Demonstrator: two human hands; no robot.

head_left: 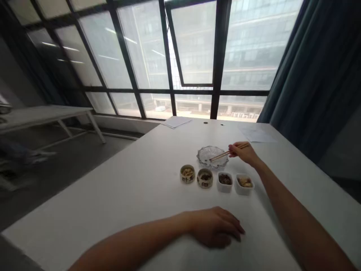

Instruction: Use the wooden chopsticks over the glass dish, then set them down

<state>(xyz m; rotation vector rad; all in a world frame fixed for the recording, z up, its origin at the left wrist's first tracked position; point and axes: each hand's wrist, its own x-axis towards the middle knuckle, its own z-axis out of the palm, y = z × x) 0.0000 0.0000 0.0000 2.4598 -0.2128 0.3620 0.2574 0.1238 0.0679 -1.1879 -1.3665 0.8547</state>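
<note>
My right hand (pixel 244 151) grips a pair of chopsticks (pixel 222 154). Their tips reach down into a clear glass dish (pixel 202 151) with a scalloped rim, beside a small dark piece. Flat on the white table, nearer to me, rests my left hand (pixel 216 227), its fingers stretched out and holding nothing. Between the hands stands a row of containers. Two are round patterned bowls: the left bowl (pixel 187 181) has pale yellowish bits, the other bowl (pixel 205 184) dark bits. A white square tub (pixel 225 188) contains dark pieces; another white tub (pixel 244 191) contains yellow-brown pieces.
The white table (pixel 135 184) stretches toward the windows. Paper sheets (pixel 175 122) lie at its far left corner, and another sheet (pixel 258 134) lies at the far right. A blue curtain (pixel 303 86) hangs along the right side. A second table (pixel 45 113) stands to the left.
</note>
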